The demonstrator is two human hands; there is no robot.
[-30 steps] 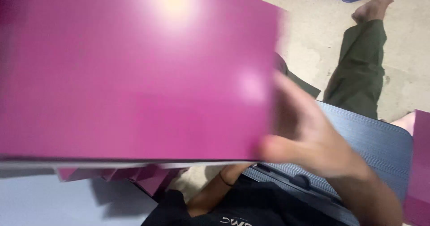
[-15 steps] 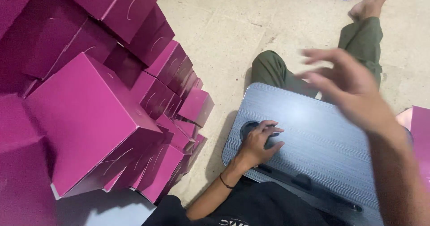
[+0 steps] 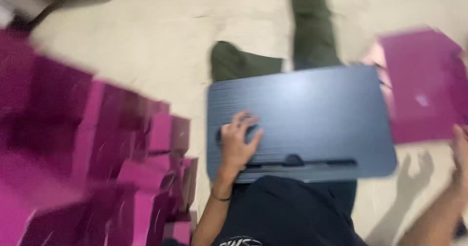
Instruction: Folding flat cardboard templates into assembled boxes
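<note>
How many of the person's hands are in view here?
2: the left hand rests flat on the blue lap desk; the right hand sits at the right edge, partly cut off, beside flat magenta card.

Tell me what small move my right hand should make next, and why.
Probably close the right hand on the near edge of the flat magenta sheet and draw it onto the blue lap desk. The hand is open at the sheet's edge, the sheet lies on the floor beside the desk, the desk top is mostly bare, and the left hand already rests on it.
</note>
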